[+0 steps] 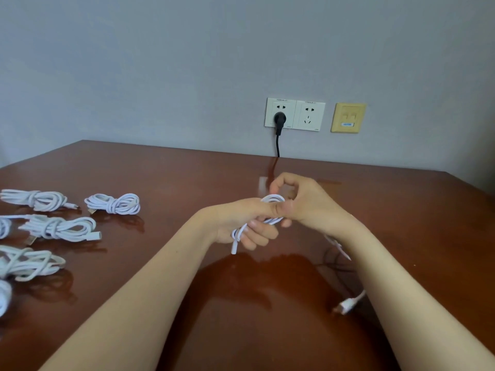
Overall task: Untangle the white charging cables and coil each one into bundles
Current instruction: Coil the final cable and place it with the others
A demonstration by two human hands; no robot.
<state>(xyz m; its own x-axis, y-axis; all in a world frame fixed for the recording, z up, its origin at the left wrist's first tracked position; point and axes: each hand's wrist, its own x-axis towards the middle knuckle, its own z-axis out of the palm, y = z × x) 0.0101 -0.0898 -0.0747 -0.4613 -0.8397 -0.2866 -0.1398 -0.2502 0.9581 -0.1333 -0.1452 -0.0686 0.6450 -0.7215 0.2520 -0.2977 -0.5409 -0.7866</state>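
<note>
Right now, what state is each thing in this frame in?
Held cable, partly coiled, one end trailing loose.
Left hand, gripping the cable's loops.
Right hand, pinching the cable.
Coiled bundles, wrapped, lying separately on the table.
Black plug, inserted in the left socket.
Right socket, empty.

A white cable (269,221) is part-coiled, gripped by the left hand (249,223) and pinched by the right hand (302,202). One end (233,249) hangs below, and its USB plug (347,306) trails right. Four tied bundles (113,203) lie left on the worktop (160,170).
</note>
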